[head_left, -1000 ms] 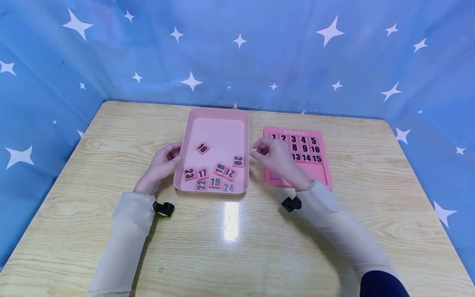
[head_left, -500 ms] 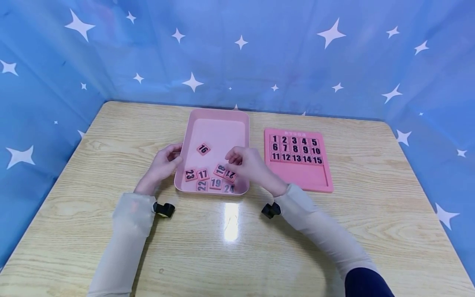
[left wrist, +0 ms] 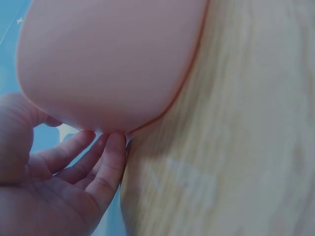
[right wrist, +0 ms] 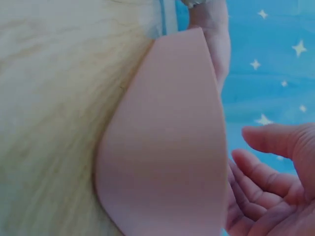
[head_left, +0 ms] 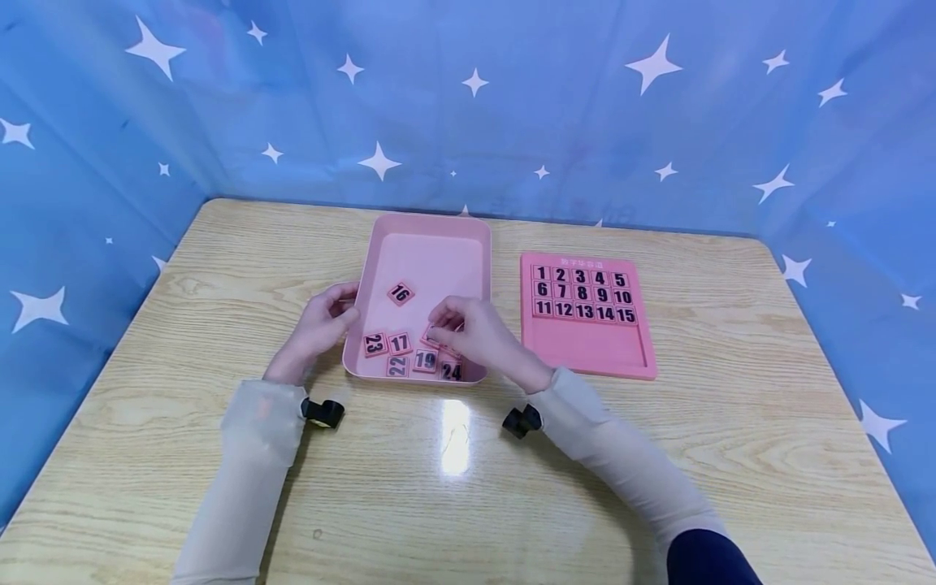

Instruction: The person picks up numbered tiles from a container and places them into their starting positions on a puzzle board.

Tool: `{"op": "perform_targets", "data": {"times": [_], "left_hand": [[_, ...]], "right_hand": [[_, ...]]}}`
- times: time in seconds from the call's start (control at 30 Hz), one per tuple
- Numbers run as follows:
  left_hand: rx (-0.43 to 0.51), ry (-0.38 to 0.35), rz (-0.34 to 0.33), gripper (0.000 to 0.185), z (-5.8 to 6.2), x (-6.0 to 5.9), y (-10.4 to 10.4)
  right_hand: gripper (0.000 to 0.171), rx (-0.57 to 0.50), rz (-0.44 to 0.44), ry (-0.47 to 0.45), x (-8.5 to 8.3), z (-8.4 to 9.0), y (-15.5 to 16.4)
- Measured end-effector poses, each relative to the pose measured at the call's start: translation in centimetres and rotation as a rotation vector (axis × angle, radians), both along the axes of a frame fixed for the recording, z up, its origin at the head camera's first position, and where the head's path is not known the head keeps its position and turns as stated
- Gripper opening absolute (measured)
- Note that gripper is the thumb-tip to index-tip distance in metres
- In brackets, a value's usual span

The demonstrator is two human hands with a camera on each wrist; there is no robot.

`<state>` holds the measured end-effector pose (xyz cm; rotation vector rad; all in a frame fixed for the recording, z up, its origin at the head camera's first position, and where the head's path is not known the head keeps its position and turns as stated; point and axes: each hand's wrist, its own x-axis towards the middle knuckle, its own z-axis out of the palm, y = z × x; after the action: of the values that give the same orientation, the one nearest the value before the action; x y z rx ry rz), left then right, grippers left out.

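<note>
Fingers (head_left: 448, 306) of the right hand (head_left: 478, 333) are loosely bent, with a narrow gap between thumb and forefinger; the right wrist view shows nothing in that gap. They are over two partly covered number tiles (head_left: 430, 342) in the near right part of the pink tray (head_left: 439, 260); I cannot tell whether they touch either one. Just nearer the tray's front wall lie tile 24 (head_left: 451, 371) and tile 19 (head_left: 425, 361), with tile 17 (head_left: 400, 343), tile 22 (head_left: 398, 366) and tile 23 (head_left: 375, 344) to the left. Tile 16 (head_left: 400, 293) lies turned diamond-wise, apart from the others, farther up the tray floor.

At the tray's left side, the left hand (head_left: 319, 321) has curved fingers against the outer wall; its thumb tip is hidden in the left wrist view, so whether it grips the rim I cannot tell.

Right of the tray, and apart from it, the pink number board (head_left: 585, 345) bears tiles 1 to 15 in three ordered rows. Beyond the wood-grain table (head_left: 548, 496) hangs a blue star-patterned curtain (head_left: 439, 114).
</note>
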<state>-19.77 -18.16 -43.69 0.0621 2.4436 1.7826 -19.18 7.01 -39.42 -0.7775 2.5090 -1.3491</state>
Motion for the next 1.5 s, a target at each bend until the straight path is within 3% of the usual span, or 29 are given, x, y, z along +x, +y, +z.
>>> {"op": "perform_targets", "data": {"times": [0.27,0.6,0.8,0.93,1.13,1.27,1.5], "left_hand": [[0.001,-0.013,0.004,0.045,0.1,-0.1,0.0],[0.003,-0.011,0.006,0.045,0.1,0.0,0.1],[0.014,-0.008,0.013,0.046,-0.1,0.0,0.1],[0.008,-0.013,0.009,0.046,-0.1,-0.1,0.1],[0.010,-0.022,0.007,0.046,0.0,-0.1,0.0],[0.012,-0.024,0.006,0.046,0.0,-0.1,0.0],[-0.002,-0.017,0.003,0.045,-0.1,-0.2,0.2]], "right_hand": [[0.014,-0.055,-0.093,0.077,-1.6,1.7,0.5],[0.016,-0.010,-0.196,-0.036,-4.7,2.7,-2.9],[0.020,-0.034,-0.344,-0.222,-6.3,1.9,-5.3],[0.028,-0.061,-0.422,-0.320,-6.7,0.6,-6.3],[0.034,-0.030,-0.469,-0.354,-6.6,0.0,-7.0],[0.031,0.048,-0.438,-0.366,-7.1,0.0,-7.1],[0.037,0.148,-0.211,-0.427,-8.0,-0.1,-6.4]]}}
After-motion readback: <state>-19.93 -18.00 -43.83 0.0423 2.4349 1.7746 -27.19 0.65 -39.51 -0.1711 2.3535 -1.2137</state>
